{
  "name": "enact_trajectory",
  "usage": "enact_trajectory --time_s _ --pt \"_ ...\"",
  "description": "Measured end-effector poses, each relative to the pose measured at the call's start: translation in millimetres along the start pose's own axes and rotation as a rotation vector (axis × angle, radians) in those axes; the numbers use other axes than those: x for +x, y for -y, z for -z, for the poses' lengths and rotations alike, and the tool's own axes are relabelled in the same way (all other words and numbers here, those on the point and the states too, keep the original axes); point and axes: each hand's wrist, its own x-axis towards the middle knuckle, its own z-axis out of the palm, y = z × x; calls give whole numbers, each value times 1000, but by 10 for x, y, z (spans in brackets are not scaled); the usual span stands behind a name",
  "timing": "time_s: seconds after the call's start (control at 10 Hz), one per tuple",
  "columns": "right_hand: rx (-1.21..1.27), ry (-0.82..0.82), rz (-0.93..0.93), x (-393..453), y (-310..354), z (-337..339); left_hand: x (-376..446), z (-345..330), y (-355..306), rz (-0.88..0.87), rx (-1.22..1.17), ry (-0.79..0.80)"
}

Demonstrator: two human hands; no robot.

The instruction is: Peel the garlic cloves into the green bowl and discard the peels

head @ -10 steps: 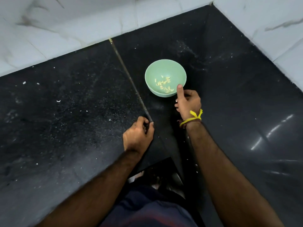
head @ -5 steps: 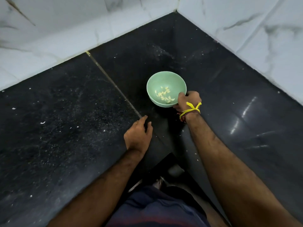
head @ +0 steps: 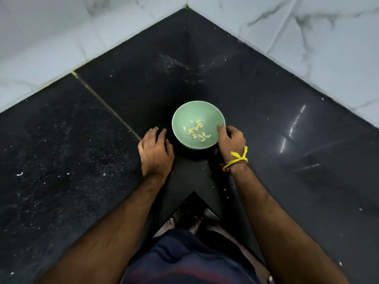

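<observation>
Right hand (head: 231, 141) grips green bowl (head: 184, 117) rim; left hand (head: 155, 150) rests flat, holding nothing.

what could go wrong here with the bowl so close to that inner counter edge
1. The right hand holds the bowl only at its rim, thumb inside; a one-sided grip may tip it and spill the cloves.
2. The bowl sits near the counter's inner corner edge, so a pull toward the body might drop it.
3. The left hand lies flat beside the bowl, not steadying it.
</observation>
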Motion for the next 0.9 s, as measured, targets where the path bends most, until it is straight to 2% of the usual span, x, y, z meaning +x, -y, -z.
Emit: enact_trajectory --time_s 0.3,0.7,0.8,0.9 --pt "-22 72 50 153 -165 -51 14 2 -17 14 63 20" --pt "-86 141 21 140 63 6 8 102 -86 71 103 128" --pt "-301 159 23 101 201 76 31 168 -116 78 83 163" --pt "-506 38 129 89 306 148 116 245 -88 58 47 180"
